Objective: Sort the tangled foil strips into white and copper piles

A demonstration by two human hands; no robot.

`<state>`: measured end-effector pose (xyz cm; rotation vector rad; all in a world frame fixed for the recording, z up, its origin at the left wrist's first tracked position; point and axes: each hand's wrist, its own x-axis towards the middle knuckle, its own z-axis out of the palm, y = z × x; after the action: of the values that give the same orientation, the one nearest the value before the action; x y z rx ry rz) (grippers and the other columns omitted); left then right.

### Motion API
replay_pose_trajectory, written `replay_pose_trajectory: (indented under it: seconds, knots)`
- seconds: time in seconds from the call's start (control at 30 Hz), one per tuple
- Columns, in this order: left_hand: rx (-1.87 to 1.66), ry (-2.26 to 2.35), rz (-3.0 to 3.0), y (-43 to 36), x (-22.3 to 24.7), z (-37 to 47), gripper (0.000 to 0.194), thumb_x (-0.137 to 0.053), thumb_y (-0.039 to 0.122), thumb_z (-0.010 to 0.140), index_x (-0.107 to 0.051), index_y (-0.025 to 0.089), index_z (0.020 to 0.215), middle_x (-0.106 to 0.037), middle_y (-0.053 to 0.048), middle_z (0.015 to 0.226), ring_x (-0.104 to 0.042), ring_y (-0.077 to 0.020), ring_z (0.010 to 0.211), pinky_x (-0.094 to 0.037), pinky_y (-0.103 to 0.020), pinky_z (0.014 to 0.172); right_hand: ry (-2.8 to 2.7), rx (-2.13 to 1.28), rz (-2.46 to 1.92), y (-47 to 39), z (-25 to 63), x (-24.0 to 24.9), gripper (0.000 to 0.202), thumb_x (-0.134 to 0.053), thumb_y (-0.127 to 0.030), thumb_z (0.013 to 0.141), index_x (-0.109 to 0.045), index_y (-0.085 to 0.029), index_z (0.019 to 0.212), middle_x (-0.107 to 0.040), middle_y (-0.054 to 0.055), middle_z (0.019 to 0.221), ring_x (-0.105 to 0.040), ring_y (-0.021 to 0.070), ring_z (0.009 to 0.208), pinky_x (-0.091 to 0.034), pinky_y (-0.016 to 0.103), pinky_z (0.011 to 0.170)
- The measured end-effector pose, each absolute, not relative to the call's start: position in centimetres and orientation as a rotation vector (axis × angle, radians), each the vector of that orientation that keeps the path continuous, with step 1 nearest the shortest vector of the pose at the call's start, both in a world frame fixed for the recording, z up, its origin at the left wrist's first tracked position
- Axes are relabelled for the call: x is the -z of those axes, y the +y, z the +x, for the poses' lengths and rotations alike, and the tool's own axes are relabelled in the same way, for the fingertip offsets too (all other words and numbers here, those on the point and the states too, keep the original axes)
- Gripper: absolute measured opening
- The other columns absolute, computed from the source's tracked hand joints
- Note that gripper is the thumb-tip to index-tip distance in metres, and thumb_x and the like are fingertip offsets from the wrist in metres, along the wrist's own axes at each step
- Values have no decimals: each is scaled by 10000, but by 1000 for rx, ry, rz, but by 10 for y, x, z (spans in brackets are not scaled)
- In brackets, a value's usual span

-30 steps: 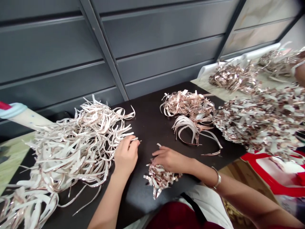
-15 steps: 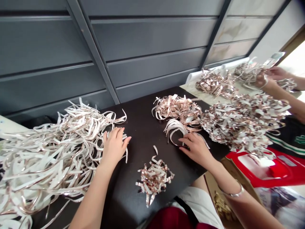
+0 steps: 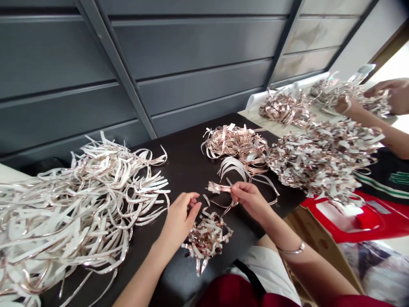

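Note:
My right hand (image 3: 247,197) pinches one end of a shiny rose-gold ribbon strip (image 3: 219,187), whose tip points left while the rest trails below. Facing it across a small gap is my left hand (image 3: 185,213), with fingers curled and apart and nothing visible between them. Just below both hands lies a small clump of crinkled rose-gold and white ribbon (image 3: 207,238) on the black table (image 3: 187,170). White curved strips (image 3: 234,164) rest behind my right hand, next to a heap of rose-gold strips (image 3: 236,143). A large pile of long white-backed strips (image 3: 86,204) spreads along the left side.
To the right rises a big crinkled ribbon heap (image 3: 322,157), with another rose-gold heap (image 3: 284,106) behind. A co-worker's hands (image 3: 354,104) handle strips at the far right. A red stool (image 3: 322,217) and a cardboard box (image 3: 306,234) stand beside the table. Grey panels (image 3: 198,51) line the back.
My right hand has lifted a ribbon strip from the small bunch and drawn it left. My left hand has come away from the left pile towards the middle.

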<state>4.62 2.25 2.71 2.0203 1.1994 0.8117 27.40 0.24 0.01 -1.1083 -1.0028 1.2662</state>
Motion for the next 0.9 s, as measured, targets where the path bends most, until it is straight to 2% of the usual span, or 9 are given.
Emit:
replay_pose_trajectory:
  seconds: [0.13,0.23,0.37,0.5,0.6,0.73,0.83,0.9]
  knots:
    - [-642,1049,1393,18,-29,55,380,-559,508,795,-626,139,850,-548,2,618,-473,-85,508,-368,-196,477,-1271,-1116,-1114,3,259,-9,278,-685,-419,745,-641,-159,654,-587,-6,557,-496,106,517,-370,229,508]
    - [-618,935,948,12,-30,60,478,-648,579,689,-605,117,805,-503,30,549,-393,-41,434,-277,-157,410,-1637,-848,-1034,3,247,-15,221,-640,-373,815,-696,-168,753,-672,38,679,-590,144,636,-440,259,602]
    - [-688,1007,748,6,-28,57,401,-744,470,630,-560,118,686,-508,35,516,-397,-25,419,-267,-139,401,-1910,-591,-907,6,237,-17,210,-588,-333,868,-693,-159,817,-686,49,697,-605,147,661,-466,256,629]
    - [-847,1102,845,6,-26,45,317,-746,354,633,-526,127,618,-510,40,495,-401,-28,416,-280,-142,404,-2149,-409,-1129,14,250,-3,159,-565,-269,883,-666,-155,927,-679,70,822,-611,175,767,-480,280,693]
    - [-942,1170,937,6,-24,37,276,-716,320,659,-524,130,607,-517,36,499,-413,-40,423,-301,-156,413,-2335,-156,-1331,26,278,16,117,-562,-180,870,-671,-139,878,-658,84,796,-598,201,757,-464,329,720]
    - [-981,1199,1023,4,-19,33,233,-668,311,711,-537,134,634,-525,33,514,-413,-45,434,-316,-166,437,-2359,87,-1460,44,310,25,180,-517,-142,879,-683,-123,811,-647,101,746,-583,229,752,-436,382,753]
    - [-991,1207,1088,2,-17,32,227,-644,317,741,-553,134,642,-523,29,521,-419,-51,450,-319,-168,447,-2165,13,-1440,46,303,12,208,-503,-190,890,-683,-141,800,-659,95,741,-587,220,741,-433,376,761]
    - [-998,1217,1120,1,-16,31,236,-647,333,748,-559,138,648,-535,24,542,-435,-59,470,-330,-167,452,-1982,-252,-1348,40,283,-2,182,-516,-218,882,-678,-149,833,-679,81,788,-608,189,746,-457,304,709]
